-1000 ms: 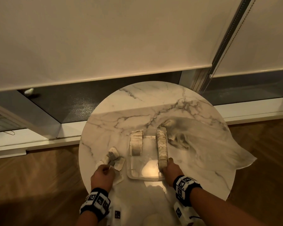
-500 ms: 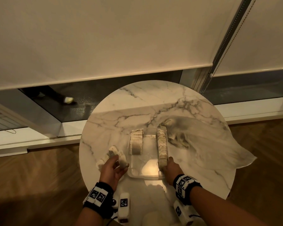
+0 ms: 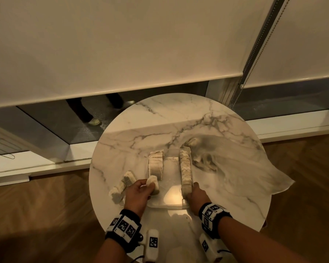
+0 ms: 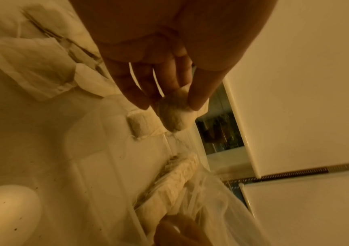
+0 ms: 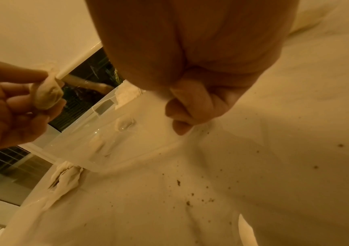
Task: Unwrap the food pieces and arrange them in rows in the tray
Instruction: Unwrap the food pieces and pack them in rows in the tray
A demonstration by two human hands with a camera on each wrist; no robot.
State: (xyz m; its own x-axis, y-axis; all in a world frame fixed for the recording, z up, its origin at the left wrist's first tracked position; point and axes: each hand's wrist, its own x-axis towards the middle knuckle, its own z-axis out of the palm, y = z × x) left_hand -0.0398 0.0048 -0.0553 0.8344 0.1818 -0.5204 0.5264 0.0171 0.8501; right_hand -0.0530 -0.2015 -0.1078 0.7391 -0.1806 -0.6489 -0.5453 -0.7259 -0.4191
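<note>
Head view: left hand (image 3: 139, 194) pinching food piece (image 3: 152, 184), seemingly above tray (image 3: 169, 203).

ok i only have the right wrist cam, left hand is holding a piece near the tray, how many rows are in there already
observer: Two rows in the tray: a long right row and a shorter left row.
operator: where is the held piece
observer: The left hand holds the piece at the near end of the left row.
operator: whats right of the tray
observer: A thin plastic bag spread on the table.
</note>
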